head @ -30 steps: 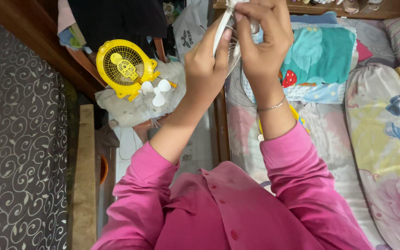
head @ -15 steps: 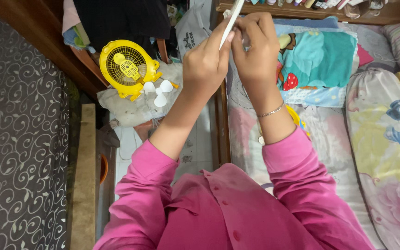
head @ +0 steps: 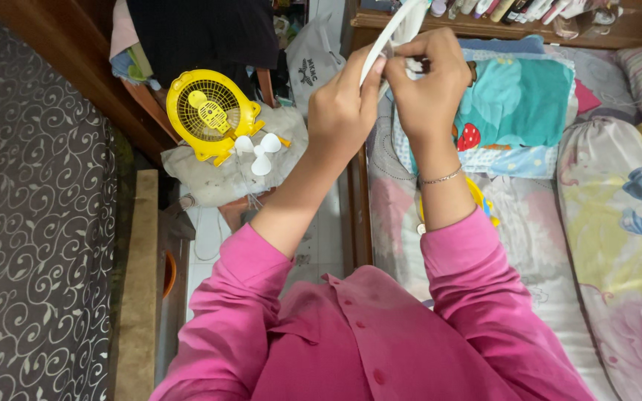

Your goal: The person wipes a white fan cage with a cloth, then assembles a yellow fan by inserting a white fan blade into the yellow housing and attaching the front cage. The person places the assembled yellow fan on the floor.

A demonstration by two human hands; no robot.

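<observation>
Both my hands are raised in front of me, close together, over the edge of a bed. My left hand (head: 342,111) pinches the curved rim of a white fan grille (head: 389,33), which stands edge-on and runs up out of the picture. My right hand (head: 431,83), with a thin bracelet on its wrist, grips the same grille from the right, fingertips touching the rim. Most of the grille is hidden behind my hands or cut off at the top.
A yellow fan body (head: 209,111) and a white three-blade propeller (head: 259,152) lie on a grey cloth (head: 217,178) at the left. At the right is a bed (head: 529,223) with a teal pillow (head: 518,100) and a printed bolster (head: 618,200). A wooden shelf (head: 499,26) runs along the top.
My hands and the grille have shifted slightly right and lower in view. The grille's rim has turned, and my right fingers have closed further round its edge.
</observation>
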